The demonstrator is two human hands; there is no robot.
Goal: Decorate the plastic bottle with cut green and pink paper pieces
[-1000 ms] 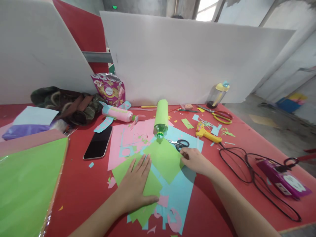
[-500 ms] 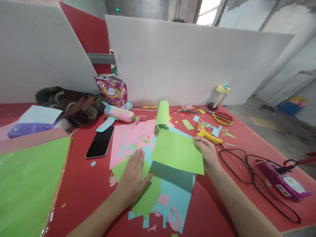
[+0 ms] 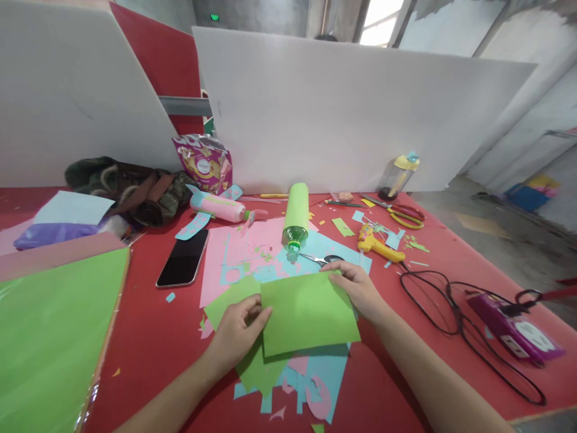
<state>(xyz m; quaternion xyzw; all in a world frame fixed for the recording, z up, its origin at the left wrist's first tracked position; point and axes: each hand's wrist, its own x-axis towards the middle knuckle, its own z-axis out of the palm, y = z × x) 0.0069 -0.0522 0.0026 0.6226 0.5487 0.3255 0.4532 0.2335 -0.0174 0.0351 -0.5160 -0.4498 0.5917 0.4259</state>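
Observation:
A rectangular sheet of green paper (image 3: 309, 316) is held a little above the littered work area. My right hand (image 3: 358, 288) pinches its upper right corner, thumb in front. At its left edge, my left hand (image 3: 241, 328) has its fingers curled and its thumb on the sheet. Beneath lie cut pieces of green paper (image 3: 261, 373), blue paper (image 3: 329, 379) and pink paper (image 3: 211, 282). Just beyond the sheet are small scissors (image 3: 321, 260) with dark handles, partly hidden by my right hand. A bottle wrapped in green paper (image 3: 297, 207) lies behind them, neck toward me.
A yellow glue gun (image 3: 378, 245) lies right, its cord running to a purple power strip (image 3: 514, 328). Larger scissors (image 3: 406, 216) and a clear bottle (image 3: 399, 177) are behind. Leftward are a phone (image 3: 184, 260), a pink paper-covered bottle with blue wings (image 3: 219, 207) and packaged green sheets (image 3: 58, 337).
The green sheet has come down and left, toward me, uncovering the small scissors and the bottle's neck. My left hand has risen from the cut paper and taken the sheet's left edge.

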